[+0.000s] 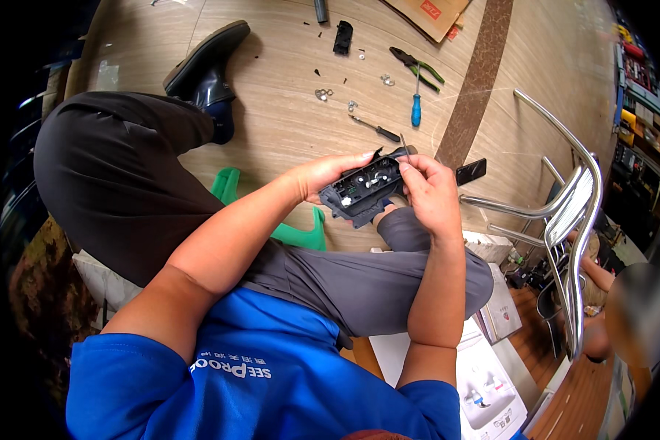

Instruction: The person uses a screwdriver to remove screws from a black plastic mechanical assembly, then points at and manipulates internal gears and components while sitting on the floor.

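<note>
A black plastic housing (361,186) with its inside exposed is held over my lap. Small white and metal parts sit within it. My left hand (328,174) grips its left end, thumb along the far edge. At the other end, the fingers of my right hand (431,192) are pinched together against the rim. A thin metal rod (404,145) rises from those fingertips; its lower end is hidden, so I cannot tell what tool or part it is. Just beyond the housing, a slim dark-handled screwdriver (378,129) lies on the floor.
On the tiled floor lie green-handled pliers (418,68), a blue screwdriver (416,106), a black plastic cover (343,37), small metal parts (323,94) and loose screws. A phone (471,171) and metal-framed chair (579,183) are right. A green stool (312,233) is below me. Another person (600,334) sits far right.
</note>
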{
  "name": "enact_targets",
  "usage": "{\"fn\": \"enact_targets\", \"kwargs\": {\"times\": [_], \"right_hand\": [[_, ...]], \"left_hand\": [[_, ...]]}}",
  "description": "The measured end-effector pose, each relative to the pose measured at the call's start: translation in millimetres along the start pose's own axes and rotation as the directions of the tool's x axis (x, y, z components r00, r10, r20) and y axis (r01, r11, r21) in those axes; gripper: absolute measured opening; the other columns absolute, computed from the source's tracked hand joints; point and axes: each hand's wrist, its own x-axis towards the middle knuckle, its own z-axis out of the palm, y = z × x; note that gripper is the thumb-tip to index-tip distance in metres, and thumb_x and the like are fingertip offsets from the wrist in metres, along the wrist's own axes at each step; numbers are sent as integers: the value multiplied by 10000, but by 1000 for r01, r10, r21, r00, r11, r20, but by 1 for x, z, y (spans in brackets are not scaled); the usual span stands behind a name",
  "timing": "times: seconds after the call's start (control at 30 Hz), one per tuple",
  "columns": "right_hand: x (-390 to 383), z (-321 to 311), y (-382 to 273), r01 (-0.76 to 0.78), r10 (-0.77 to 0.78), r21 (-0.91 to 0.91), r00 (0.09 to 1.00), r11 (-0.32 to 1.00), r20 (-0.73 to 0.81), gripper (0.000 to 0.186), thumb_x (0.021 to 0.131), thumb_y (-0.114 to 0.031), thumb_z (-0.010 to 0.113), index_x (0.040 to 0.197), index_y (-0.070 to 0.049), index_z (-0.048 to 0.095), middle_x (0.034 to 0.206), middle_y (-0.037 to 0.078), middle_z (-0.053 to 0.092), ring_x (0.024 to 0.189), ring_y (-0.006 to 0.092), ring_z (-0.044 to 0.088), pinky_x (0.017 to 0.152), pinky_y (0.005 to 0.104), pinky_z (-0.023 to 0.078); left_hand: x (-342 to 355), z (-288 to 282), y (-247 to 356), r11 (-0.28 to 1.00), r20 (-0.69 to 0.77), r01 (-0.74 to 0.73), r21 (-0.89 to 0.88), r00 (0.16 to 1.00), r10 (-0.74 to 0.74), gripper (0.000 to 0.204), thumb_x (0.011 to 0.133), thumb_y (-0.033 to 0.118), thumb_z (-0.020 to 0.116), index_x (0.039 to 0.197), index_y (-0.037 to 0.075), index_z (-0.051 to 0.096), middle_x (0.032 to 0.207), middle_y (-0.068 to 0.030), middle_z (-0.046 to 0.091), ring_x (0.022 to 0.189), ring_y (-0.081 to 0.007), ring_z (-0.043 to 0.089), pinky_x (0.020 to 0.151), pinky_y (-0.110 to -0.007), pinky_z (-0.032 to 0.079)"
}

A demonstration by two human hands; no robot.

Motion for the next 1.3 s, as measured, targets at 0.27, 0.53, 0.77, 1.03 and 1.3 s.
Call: {"fn": "enact_targets", "kwargs": {"times": [0.27, 0.53, 0.77, 1.03, 1.3], "right_hand": [[-9, -13, -5, 247, -255, -160, 967, 956, -29, 219, 892, -31, 640, 1091, 39, 696, 792, 122, 657, 716, 174, 633, 665, 291, 491], [-14, -13, -16, 401, -439, -407, 899, 821, 0, 167, 883, -37, 653, 1030, 10, 716, 814, 145, 686, 707, 235, 660, 657, 327, 504], [-19, -14, -18, 425, -497, -579, 867, 696, 40, 143, 850, -55, 683, 982, -21, 727, 793, 140, 656, 715, 296, 651, 648, 364, 500], [-23, 1, -21, 334, -476, -763, 879, 554, 39, 140, 852, -117, 696, 985, -88, 728, 859, 99, 657, 806, 322, 652, 704, 418, 514], [-27, 6, -24, 351, -535, -799, 844, 488, 44, 122, 853, -120, 663, 956, -108, 728, 834, 76, 629, 818, 287, 649, 697, 412, 533]], "left_hand": [[-2, -1, 9, 979, 49, -6, -202, 999, 16, 622, 970, 630, 460, 1346, 149, 577, 1125, -166, 709, 831, -308, 743, 544, -490, 620], [-3, 3, 6, 996, -11, -27, -89, 1000, 26, 633, 958, 631, 480, 1337, 135, 581, 1088, -167, 713, 811, -302, 742, 528, -475, 617], [-3, 3, 7, 999, -30, 5, -51, 1000, -7, 626, 967, 625, 468, 1337, 133, 580, 1063, -166, 714, 763, -283, 737, 519, -448, 614], [-5, 5, 8, 1000, -46, 11, -7, 999, -11, 659, 954, 635, 493, 1304, 85, 588, 1000, -164, 718, 718, -285, 731, 515, -418, 606], [-8, 5, 11, 1000, -45, 11, -3, 999, -11, 640, 962, 625, 486, 1303, 94, 595, 1033, -162, 718, 722, -282, 732, 509, -422, 602]]}}
